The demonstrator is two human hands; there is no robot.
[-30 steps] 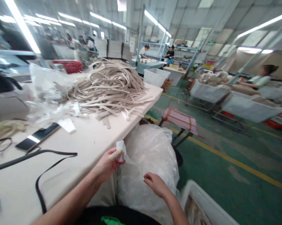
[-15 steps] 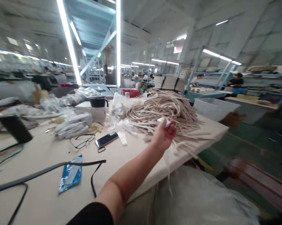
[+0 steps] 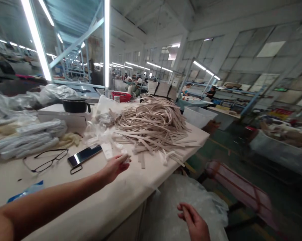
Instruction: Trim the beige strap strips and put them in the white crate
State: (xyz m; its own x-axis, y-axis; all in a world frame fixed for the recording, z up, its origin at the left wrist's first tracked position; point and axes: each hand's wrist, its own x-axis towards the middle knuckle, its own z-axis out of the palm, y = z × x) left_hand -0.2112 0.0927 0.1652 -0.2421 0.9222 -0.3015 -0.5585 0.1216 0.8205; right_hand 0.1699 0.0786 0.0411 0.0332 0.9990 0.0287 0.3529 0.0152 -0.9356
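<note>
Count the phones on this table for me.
1: the phone lies on the table, just left of your left hand. Others could be hidden under the strip pile.

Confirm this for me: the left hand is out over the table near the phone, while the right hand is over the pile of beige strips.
Not quite: the right hand isn't over the pile of beige strips. The head view shows it beyond the table's edge, in front of the clear plastic bag. The left hand is indeed over the table near the phone.
</note>
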